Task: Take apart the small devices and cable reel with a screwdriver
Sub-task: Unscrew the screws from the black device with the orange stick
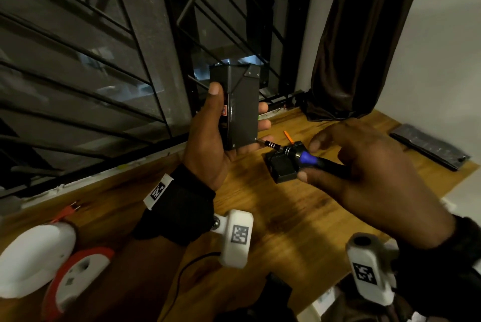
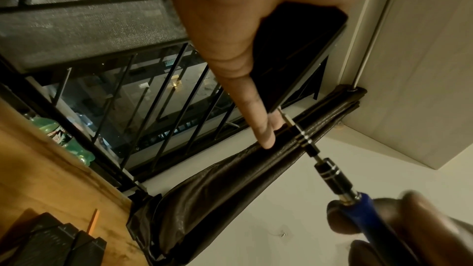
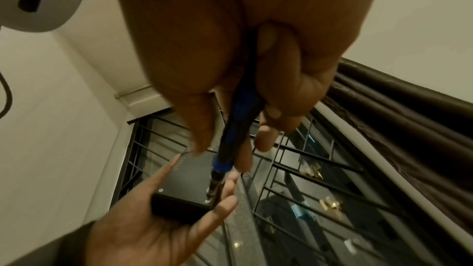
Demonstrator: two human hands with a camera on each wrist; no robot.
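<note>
Black and boxy, the flat rectangular plastic device [image 1: 242,110] stands upright in the left hand [image 1: 208,139], fingers curled round it (above the wooden worktop [image 1: 273,217]). Beside it, the right hand [image 1: 369,173] grips the blue-collared black precision screwdriver [image 1: 307,159], tip at the lower corner screw; unscrewing likely needs steady axial pressure.

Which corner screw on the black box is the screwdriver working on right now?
The screw at the lower right corner of the black box, near the left hand's fingertips. The screwdriver tip sits there; the other corner screws are untouched.
</note>
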